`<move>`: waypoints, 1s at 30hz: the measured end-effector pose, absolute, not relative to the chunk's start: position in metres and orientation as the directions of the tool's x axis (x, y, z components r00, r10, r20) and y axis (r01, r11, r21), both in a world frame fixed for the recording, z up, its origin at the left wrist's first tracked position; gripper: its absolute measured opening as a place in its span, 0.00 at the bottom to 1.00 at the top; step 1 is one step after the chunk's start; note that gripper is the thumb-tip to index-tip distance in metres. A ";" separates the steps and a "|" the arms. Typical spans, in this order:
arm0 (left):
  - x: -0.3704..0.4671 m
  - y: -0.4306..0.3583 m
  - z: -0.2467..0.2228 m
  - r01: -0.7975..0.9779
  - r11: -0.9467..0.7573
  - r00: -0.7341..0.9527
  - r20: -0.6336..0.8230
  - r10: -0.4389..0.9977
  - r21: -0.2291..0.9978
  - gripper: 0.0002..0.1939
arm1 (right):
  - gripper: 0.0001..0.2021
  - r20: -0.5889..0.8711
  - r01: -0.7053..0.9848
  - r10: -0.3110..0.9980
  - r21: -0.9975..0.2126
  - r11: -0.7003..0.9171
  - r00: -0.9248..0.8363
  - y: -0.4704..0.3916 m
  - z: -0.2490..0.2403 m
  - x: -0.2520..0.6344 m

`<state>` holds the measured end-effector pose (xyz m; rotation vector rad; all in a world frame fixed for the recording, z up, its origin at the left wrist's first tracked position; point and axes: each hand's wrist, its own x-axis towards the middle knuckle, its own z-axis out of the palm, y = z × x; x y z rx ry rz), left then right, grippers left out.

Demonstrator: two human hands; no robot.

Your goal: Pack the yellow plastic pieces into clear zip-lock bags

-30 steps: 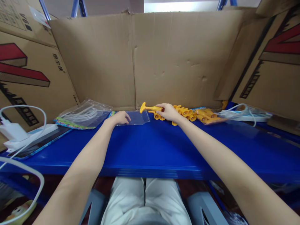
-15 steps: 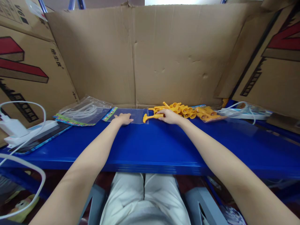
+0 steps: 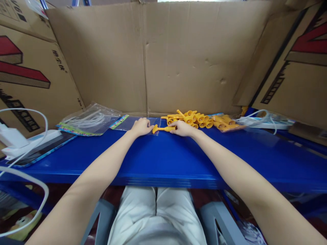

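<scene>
My right hand [image 3: 182, 128] grips the right end of a yellow plastic piece [image 3: 162, 129] with a twisted stem and a wider left end. Over a flat clear bag [image 3: 122, 123] with a colourful header strip, my left hand [image 3: 142, 127] has its fingers curled down close to the piece's left end. What its fingertips hold, if anything, is hidden. Behind my right hand lies a pile of yellow horn-shaped pieces [image 3: 201, 119].
On the left are a bag with white tubing [image 3: 89, 119], a dark phone [image 3: 43, 149] and a white power strip [image 3: 30, 144] with cables. A bag of yellow pieces [image 3: 224, 123] lies right of the pile. Cardboard [image 3: 191, 61] stands behind the blue shelf [image 3: 163, 160].
My left hand has moved right along the clear bag, and its spread fingers have curled in near the yellow piece. My right hand and the piece have shifted slightly left.
</scene>
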<state>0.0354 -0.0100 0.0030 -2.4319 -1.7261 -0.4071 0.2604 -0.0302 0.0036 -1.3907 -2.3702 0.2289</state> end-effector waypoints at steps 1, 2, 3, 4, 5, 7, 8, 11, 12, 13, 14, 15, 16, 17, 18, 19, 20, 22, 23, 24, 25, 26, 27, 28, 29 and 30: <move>0.039 -0.012 0.002 0.943 -0.331 0.307 0.288 0.907 0.038 0.15 | 0.14 0.239 0.808 0.868 -0.324 0.493 -0.434 -0.031 0.004 0.260; 0.042 -0.013 0.002 0.946 -0.323 0.302 0.279 0.911 0.029 0.15 | 0.14 0.239 0.808 0.868 -0.320 0.494 -0.435 -0.031 0.004 0.259; 0.044 -0.014 0.001 0.949 -0.313 0.296 0.268 0.917 0.022 0.15 | 0.14 0.242 0.807 0.865 -0.318 0.498 -0.439 -0.031 0.004 0.259; 0.045 -0.015 0.001 0.953 -0.304 0.289 0.257 0.922 0.018 0.15 | 0.14 0.248 0.803 0.861 -0.317 0.505 -0.444 -0.031 0.004 0.258; 0.045 -0.014 0.001 0.956 -0.293 0.280 0.247 0.928 0.017 0.15 | 0.14 0.254 0.798 0.856 -0.316 0.513 -0.450 -0.031 0.003 0.258; 0.044 -0.014 0.001 0.962 -0.271 0.259 0.230 0.938 0.022 0.16 | 0.14 0.261 0.789 0.848 -0.316 0.527 -0.462 -0.031 0.003 0.257; 0.043 -0.013 0.001 0.965 -0.260 0.247 0.221 0.944 0.030 0.16 | 0.14 0.261 0.787 0.846 -0.316 0.531 -0.466 -0.031 0.003 0.257; 0.041 -0.013 0.002 0.969 -0.236 0.219 0.195 0.956 0.069 0.15 | 0.13 0.254 0.788 0.845 -0.308 0.532 -0.471 -0.031 0.004 0.257; 0.041 -0.012 0.002 0.969 -0.231 0.212 0.191 0.958 0.086 0.14 | 0.13 0.255 0.790 0.845 -0.304 0.532 -0.470 -0.032 0.005 0.257; 0.042 -0.012 0.001 0.968 -0.228 0.205 0.189 0.960 0.104 0.12 | 0.12 0.259 0.792 0.845 -0.299 0.532 -0.469 -0.032 0.005 0.257; 0.042 -0.011 0.000 0.966 -0.226 0.201 0.186 0.962 0.127 0.10 | 0.12 0.264 0.795 0.845 -0.295 0.530 -0.465 -0.033 0.005 0.257; 0.043 -0.011 -0.001 0.962 -0.227 0.198 0.184 0.963 0.150 0.08 | 0.11 0.271 0.797 0.845 -0.292 0.528 -0.461 -0.033 0.006 0.257; 0.043 -0.010 -0.002 0.958 -0.230 0.197 0.191 0.962 0.170 0.07 | 0.11 0.277 0.799 0.846 -0.291 0.525 -0.455 -0.033 0.005 0.258; 0.043 -0.010 -0.002 0.955 -0.235 0.197 0.206 0.958 0.183 0.06 | 0.11 0.281 0.801 0.848 -0.294 0.521 -0.449 -0.034 0.005 0.258; 0.044 -0.010 -0.003 0.952 -0.244 0.199 0.231 0.952 0.186 0.05 | 0.10 0.282 0.802 0.851 -0.298 0.517 -0.443 -0.034 0.005 0.257; 0.044 -0.010 -0.003 0.949 -0.258 0.206 0.263 0.943 0.180 0.05 | 0.10 0.280 0.800 0.852 -0.305 0.516 -0.442 -0.033 0.004 0.257; 0.044 -0.010 -0.003 0.946 -0.276 0.218 0.297 0.930 0.169 0.05 | 0.10 0.281 0.795 0.850 -0.312 0.520 -0.445 -0.033 0.004 0.257; 0.044 -0.010 -0.001 0.933 -0.331 0.264 0.353 0.898 0.144 0.05 | 0.11 0.297 0.777 0.840 -0.328 0.537 -0.455 -0.032 0.003 0.254; 0.044 -0.011 -0.001 0.922 -0.365 0.295 0.375 0.879 0.131 0.05 | 0.11 0.311 0.767 0.832 -0.333 0.549 -0.460 -0.032 0.003 0.252; 0.044 -0.011 -0.001 0.909 -0.399 0.326 0.395 0.859 0.118 0.05 | 0.11 0.326 0.757 0.825 -0.339 0.558 -0.461 -0.031 0.002 0.249; 0.045 -0.012 -0.001 0.896 -0.432 0.356 0.412 0.838 0.105 0.05 | 0.11 0.344 0.750 0.820 -0.346 0.564 -0.458 -0.031 0.002 0.246; 0.046 -0.013 -0.001 0.881 -0.463 0.385 0.424 0.820 0.095 0.04 | 0.11 0.361 0.742 0.815 -0.354 0.570 -0.454 -0.030 0.002 0.241; 0.047 -0.013 -0.002 0.866 -0.492 0.412 0.431 0.803 0.089 0.04 | 0.11 0.375 0.733 0.810 -0.362 0.576 -0.451 -0.029 0.002 0.236; 0.048 -0.013 -0.003 0.852 -0.516 0.433 0.435 0.790 0.089 0.04 | 0.11 0.386 0.726 0.807 -0.370 0.580 -0.447 -0.028 0.001 0.231; 0.049 -0.013 -0.004 0.840 -0.534 0.446 0.438 0.781 0.097 0.04 | 0.11 0.392 0.723 0.807 -0.376 0.579 -0.443 -0.027 0.001 0.226; 0.050 -0.012 -0.004 0.830 -0.547 0.453 0.440 0.776 0.109 0.04 | 0.12 0.390 0.724 0.809 -0.378 0.577 -0.441 -0.025 0.000 0.220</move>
